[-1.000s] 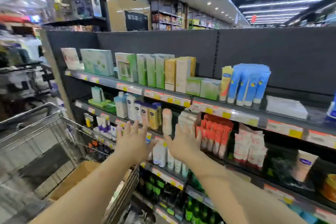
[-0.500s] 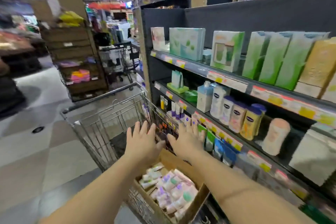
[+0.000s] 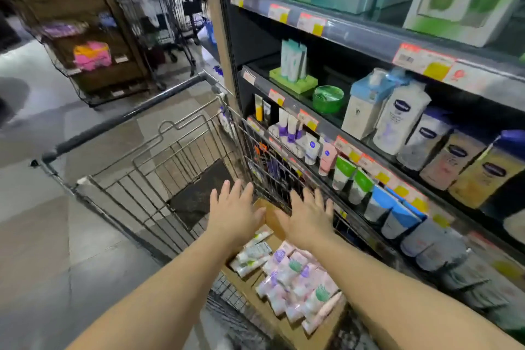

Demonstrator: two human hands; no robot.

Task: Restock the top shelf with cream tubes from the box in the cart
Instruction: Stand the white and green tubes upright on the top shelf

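Observation:
A brown cardboard box (image 3: pixel 272 219) sits in the wire shopping cart (image 3: pixel 159 167) at the bottom centre. Several pale cream tubes (image 3: pixel 295 281) with pink, purple and green marks lie in it. My left hand (image 3: pixel 234 212) hovers above the box's far end, palm down, fingers spread, holding nothing. My right hand (image 3: pixel 308 216) is beside it, also flat and empty, near the cart's right wall. The top shelf (image 3: pixel 355 34) runs across the upper right with green and white cartons on it.
The lower shelves (image 3: pixel 377 170) on the right hold lotion bottles, tubes and a green jar. The cart stands tight against the shelving. A second cart (image 3: pixel 167 17) and a wooden display rack (image 3: pixel 82 37) stand farther down the aisle on the left.
The view has swung down and left from the shelves to the cart. Both hands have lowered from shelf height to just above the box, still empty.

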